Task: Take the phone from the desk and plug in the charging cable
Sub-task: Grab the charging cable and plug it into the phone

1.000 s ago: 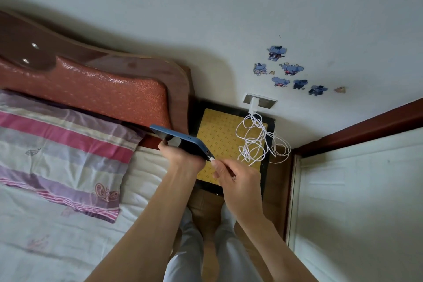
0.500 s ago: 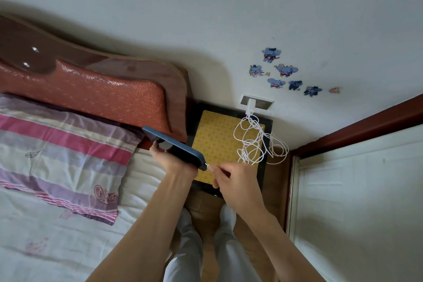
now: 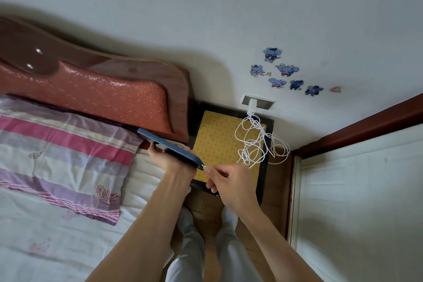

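My left hand [image 3: 170, 160] grips a blue-cased phone [image 3: 170, 147] from below, held tilted above the bed's edge, its lower end pointing right. My right hand [image 3: 230, 184] pinches the white plug of the charging cable [image 3: 253, 142] right at the phone's bottom end; whether the plug is seated in the port I cannot tell. The cable runs in a tangled bundle over the small desk [image 3: 216, 142], which has a yellow patterned top, up to a white charger [image 3: 251, 106] in the wall socket.
A bed with a striped pillow [image 3: 61, 151] and a red padded headboard [image 3: 96, 96] fills the left side. A white door [image 3: 361, 201] with a dark red frame stands at the right. My legs in light trousers [image 3: 206, 247] are on the brown floor below the desk.
Both hands have drifted slightly left and down together. The plug's tip has closed in on the phone's bottom end and now sits against it.
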### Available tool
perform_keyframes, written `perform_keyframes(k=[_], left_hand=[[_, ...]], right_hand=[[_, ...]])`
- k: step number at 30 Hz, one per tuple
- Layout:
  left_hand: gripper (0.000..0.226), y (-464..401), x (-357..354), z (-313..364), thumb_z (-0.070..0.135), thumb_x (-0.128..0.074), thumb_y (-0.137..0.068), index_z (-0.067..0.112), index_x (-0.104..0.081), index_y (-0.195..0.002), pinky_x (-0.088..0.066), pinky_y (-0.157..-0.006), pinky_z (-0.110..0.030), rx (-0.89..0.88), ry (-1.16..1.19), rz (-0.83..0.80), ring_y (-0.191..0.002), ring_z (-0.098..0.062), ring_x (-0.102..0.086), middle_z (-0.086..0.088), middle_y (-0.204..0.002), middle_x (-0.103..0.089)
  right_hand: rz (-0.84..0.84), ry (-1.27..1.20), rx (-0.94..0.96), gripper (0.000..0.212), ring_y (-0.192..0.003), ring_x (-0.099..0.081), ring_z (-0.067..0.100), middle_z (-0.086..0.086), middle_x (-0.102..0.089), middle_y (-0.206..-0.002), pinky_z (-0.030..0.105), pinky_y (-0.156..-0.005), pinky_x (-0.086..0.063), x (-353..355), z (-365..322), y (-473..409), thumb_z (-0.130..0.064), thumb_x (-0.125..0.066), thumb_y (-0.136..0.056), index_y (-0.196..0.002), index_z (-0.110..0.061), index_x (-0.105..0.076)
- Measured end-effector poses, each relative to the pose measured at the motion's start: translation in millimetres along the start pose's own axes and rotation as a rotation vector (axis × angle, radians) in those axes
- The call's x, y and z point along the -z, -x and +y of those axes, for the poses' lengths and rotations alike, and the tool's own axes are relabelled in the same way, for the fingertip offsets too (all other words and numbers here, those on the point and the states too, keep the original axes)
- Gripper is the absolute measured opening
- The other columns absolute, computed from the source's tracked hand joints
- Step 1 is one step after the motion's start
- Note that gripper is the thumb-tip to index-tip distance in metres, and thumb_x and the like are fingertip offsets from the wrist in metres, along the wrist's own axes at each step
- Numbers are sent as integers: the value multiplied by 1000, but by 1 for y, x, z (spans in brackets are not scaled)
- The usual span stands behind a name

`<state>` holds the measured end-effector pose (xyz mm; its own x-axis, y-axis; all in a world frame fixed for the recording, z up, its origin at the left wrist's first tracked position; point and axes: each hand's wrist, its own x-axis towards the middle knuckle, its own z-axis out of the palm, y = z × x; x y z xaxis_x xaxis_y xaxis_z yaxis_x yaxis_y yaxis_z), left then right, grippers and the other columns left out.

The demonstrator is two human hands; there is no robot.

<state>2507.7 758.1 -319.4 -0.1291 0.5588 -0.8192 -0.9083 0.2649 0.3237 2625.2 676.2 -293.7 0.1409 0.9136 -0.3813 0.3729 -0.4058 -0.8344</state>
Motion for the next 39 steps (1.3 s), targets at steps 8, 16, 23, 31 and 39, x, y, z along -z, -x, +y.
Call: perform_keyframes(k=[8, 16, 23, 31, 39], left_hand=[[50, -5, 7, 1, 61, -39, -80, 20, -36, -52, -25, -33, -14, -50, -100, 4, -31, -11, -30, 6, -39, -32], [56, -10, 9, 1, 68, -37, -81, 21, -35, -50, -24, -32, -14, -81, -109, 41, -28, -11, -29, 7, -36, -31], [52, -18, 4, -3, 62, -37, -83, 20, -33, -52, -26, -31, -17, -50, -201, -4, -29, -11, -31, 6, -37, -34], [50, -45, 16, -30, 57, -45, -85, 17, -43, -55, -37, -37, -18, 64, -273, -39, -32, -14, -40, 3, -42, -41], [64, -95, 43, -53, 68, -40, -88, 9, -63, -98, -51, -69, -41, 275, -519, 59, -81, -31, -63, -15, -84, -66]], right_hand=[[-72, 175, -25, 32, -54, -70, 13, -2, -75, -60, 26, -58, -57, -1, -11, -3, -35, -66, -93, -72, -15, -81], [-65, 175, 4, 31, -47, -64, 4, -15, -60, -44, 7, -50, -43, -6, -5, -6, -31, -69, -92, -67, -16, -80], [-229, -11, -55, 21, -60, -72, 10, -1, -78, -69, 25, -68, -59, 4, 7, -22, -29, -69, -92, -84, -13, -80], [-489, -315, -339, 49, -101, -70, 27, 14, -66, -114, 39, -91, -59, 14, 17, -57, -46, -55, -99, -124, -4, -55], [-560, -378, -499, 49, -92, -61, 27, 15, -59, -104, 46, -95, -54, -3, 58, -92, -36, -62, -98, -130, -1, -52]])
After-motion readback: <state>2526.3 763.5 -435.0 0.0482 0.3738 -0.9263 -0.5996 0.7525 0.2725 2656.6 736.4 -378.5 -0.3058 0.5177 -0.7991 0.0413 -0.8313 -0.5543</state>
